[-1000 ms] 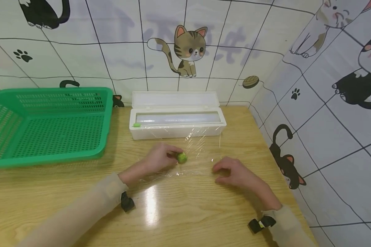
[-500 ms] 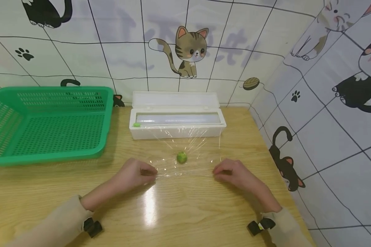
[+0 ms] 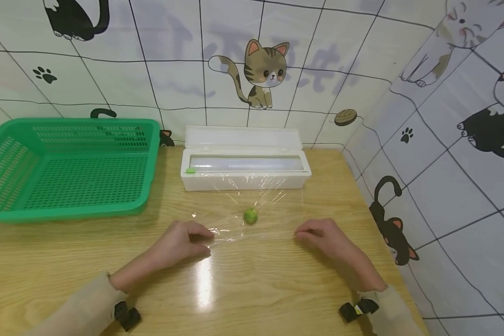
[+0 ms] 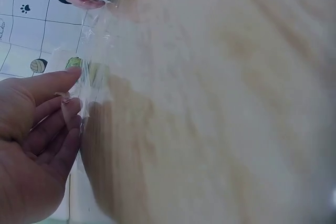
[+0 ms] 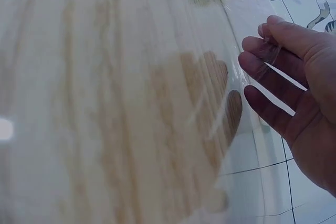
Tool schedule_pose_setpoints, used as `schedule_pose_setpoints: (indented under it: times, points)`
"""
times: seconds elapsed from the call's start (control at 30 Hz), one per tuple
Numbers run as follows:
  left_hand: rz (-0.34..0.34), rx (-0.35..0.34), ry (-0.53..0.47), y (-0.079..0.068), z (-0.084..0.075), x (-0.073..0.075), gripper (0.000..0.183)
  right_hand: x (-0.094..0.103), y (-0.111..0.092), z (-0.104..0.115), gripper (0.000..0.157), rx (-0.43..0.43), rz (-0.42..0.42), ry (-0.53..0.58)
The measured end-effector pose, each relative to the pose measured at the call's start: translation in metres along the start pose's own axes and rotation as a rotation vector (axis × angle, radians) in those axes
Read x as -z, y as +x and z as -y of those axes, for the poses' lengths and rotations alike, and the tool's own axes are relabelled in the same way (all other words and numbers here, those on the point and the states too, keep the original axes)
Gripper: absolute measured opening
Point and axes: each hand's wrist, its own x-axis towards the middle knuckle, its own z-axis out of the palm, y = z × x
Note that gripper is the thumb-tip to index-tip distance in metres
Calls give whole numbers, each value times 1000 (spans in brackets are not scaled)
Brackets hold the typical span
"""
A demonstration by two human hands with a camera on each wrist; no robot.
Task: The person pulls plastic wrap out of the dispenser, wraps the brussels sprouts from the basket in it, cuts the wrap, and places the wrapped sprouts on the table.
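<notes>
Pinching the clear film (image 3: 226, 231), the right hand (image 3: 329, 238) likely holds it flat; the left hand (image 3: 177, 245), fingers (image 3: 199, 228) parted, merely touches its edge.

The head view is bright and evenly lit, with a white vertical streak of glare on the glossy table (image 3: 256, 289). Small sharp glints crease the film (image 3: 273, 200), and a pale sheen runs along the roll (image 3: 248, 164). Soft shadows lie close under the forearms (image 3: 136, 267); the side wall (image 3: 449, 196) looks greyer than the back wall (image 3: 172, 84). Both wrist views are dimmer, cooler and hazy: the table's grain smears out of focus, a burnt-out white spot sits at one edge, and the near left hand (image 4: 26, 150) and right hand (image 5: 317, 114) look crisper.
</notes>
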Motion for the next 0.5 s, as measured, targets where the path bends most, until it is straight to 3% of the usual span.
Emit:
schedule_pose_setpoints:
  times: [0.27, 0.5]
  points:
    - [6, -58, 65, 4, -1, -1, 28, 4, 4, 2, 11, -64, -36, -2]
    - [-11, -192, 175, 5, -2, -2, 13, 9, 9, 3, 13, -35, -58, -44]
